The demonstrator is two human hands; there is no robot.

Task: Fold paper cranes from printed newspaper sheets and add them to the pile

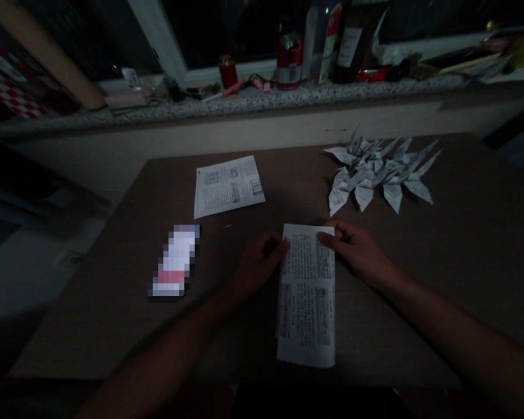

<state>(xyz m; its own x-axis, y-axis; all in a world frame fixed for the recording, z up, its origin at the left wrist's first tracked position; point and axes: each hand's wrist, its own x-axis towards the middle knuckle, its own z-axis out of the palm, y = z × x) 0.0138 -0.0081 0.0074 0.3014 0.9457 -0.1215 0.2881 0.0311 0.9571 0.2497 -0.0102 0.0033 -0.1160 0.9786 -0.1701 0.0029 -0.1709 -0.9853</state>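
On the worktop (113,273), the near sheet (305,314) is between the left hand (262,262) and the right hand (356,253). The phone (174,262) is left of the left hand, and behind the phone, somewhat to the right, lies the far sheet (229,189). The paper figures (371,174) are behind the right hand. Beyond the worktop, the windowsill (227,106) carries a can (289,61).

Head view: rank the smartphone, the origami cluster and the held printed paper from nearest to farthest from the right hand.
1. Held printed paper: gripped by the right hand.
2. Origami cluster: beyond, toward the wall.
3. Smartphone: past the left hand.
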